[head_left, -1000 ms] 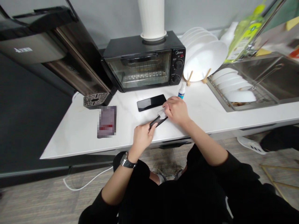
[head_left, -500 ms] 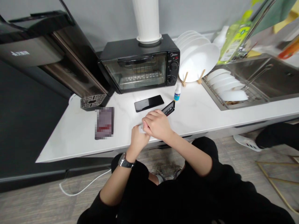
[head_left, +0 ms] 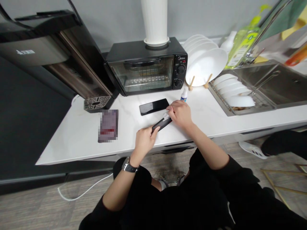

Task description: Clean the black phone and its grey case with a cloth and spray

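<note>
My left hand is closed on the near left end of a black phone case, held slanted above the counter's front part. Bunched under the fingers of my right hand is a white tissue or cloth, pressed against the case's far right part. My right hand hides that end of the case. A black phone lies flat just beyond the case. Behind my right hand stands a small white spray bottle with a blue label, its lower part covered.
On the white counter, a toaster oven stands at the back, beside a tall black machine. A blurred-out dark item lies left. White plates stand in a rack near the sink. Someone's shoe shows right.
My right hand has slid right and away along the case with the tissue, now partly covering the spray bottle. The case's near end has come into view; my left hand stays at that end.
</note>
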The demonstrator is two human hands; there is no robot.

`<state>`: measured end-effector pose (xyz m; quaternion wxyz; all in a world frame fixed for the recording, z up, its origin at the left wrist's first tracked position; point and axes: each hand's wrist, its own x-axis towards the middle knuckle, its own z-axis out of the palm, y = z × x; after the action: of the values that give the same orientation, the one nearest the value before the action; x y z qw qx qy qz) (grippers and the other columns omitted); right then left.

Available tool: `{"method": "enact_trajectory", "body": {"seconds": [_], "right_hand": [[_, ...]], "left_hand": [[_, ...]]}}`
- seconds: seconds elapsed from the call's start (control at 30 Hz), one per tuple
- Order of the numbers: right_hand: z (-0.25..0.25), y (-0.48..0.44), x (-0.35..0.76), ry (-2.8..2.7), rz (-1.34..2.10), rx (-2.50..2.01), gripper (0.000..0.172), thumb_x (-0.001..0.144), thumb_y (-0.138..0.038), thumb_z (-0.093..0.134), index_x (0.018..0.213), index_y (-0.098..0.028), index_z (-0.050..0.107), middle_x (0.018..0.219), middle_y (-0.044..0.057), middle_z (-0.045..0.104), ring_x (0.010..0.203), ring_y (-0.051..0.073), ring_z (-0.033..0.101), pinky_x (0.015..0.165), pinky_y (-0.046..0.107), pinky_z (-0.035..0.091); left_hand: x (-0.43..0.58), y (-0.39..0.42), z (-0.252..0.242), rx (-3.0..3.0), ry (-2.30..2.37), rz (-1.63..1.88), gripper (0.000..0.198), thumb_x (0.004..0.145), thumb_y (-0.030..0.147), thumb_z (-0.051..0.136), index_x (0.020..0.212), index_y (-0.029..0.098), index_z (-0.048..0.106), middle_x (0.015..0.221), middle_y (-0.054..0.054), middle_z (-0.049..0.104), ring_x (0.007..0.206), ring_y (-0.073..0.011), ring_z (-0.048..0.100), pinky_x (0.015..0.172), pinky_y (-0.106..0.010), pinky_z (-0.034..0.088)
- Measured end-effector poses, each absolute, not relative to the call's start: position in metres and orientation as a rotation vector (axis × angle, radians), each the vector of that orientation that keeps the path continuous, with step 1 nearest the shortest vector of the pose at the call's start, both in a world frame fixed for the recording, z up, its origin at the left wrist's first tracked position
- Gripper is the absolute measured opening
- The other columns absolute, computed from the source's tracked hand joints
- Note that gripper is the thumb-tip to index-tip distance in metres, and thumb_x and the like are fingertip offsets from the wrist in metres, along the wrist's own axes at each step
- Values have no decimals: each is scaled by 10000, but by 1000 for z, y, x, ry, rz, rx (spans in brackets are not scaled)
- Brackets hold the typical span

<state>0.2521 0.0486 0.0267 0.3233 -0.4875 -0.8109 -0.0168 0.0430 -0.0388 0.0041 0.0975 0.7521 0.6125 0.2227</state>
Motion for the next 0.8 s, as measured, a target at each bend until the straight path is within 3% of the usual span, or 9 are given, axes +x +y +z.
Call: {"method": "enact_trajectory", "body": {"seconds": [0.17,0.37,0.57,0.8], "right_hand": [[22,46,251,-2062,-31,-1237,408,1008,-183,427,851,-194,804,844,78,781,953,271,678,935,407,484],[21,29,225,-1981,-30,-1194,364,989,-180,462,848,-224,795,863,33,788,955,252,678,1239,499,326],[19,4,198,-2052,11,-1116,318,976,-188,501,865,-230,796,869,17,803,926,241,664,1218,476,345],[21,-4,185,-2071,19,-1091,280,958,-186,533,857,-208,793,853,31,791,928,241,646,1123,438,380]], "left_hand": [[43,-39,2,2241,1805,664,392,1073,412,526,935,167,799,648,-71,708,532,-178,561,590,-302,278],[44,-39,2,2236,1789,696,378,1064,390,535,861,173,770,651,-66,709,541,-178,588,592,-301,280],[41,-38,-1,2276,1829,604,292,963,241,545,715,178,685,674,-88,728,601,-216,660,606,-306,331],[38,-35,-11,2380,1856,563,202,843,161,517,747,178,694,696,-128,747,660,-287,717,624,-337,409]]}}
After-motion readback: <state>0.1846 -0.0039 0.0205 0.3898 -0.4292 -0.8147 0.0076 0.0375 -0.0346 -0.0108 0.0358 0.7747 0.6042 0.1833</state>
